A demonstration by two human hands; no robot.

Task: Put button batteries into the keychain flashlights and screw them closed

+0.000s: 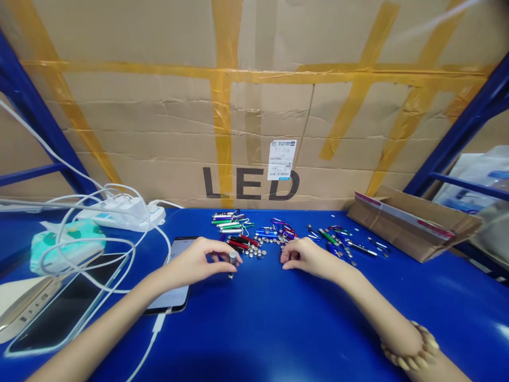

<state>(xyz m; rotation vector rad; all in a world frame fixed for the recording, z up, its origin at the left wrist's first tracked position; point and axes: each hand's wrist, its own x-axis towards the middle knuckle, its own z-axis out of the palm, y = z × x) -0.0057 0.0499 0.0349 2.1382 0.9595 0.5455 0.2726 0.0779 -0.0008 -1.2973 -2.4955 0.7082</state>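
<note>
My left hand (210,258) is closed in a pinch around a small silver flashlight (233,258), held upright just above the blue table; the fingers cover part of it. My right hand (304,257) is low over the table, its thumb and fingertips drawn together beside the scattered button cells (251,253). Whatever the right fingertips hold, if anything, is hidden. Between and beyond the hands lie red flashlights (248,240), blue flashlights (266,232) and a row of green and silver flashlights (227,225) with carabiner clips.
More flashlights and clips (338,240) are spread to the right, near an open cardboard box (413,223). On the left are a charging phone (170,298), another phone (67,307), a tissue pack (66,244), a power strip (119,212) and looped white cables. A large carton (178,132) stands behind.
</note>
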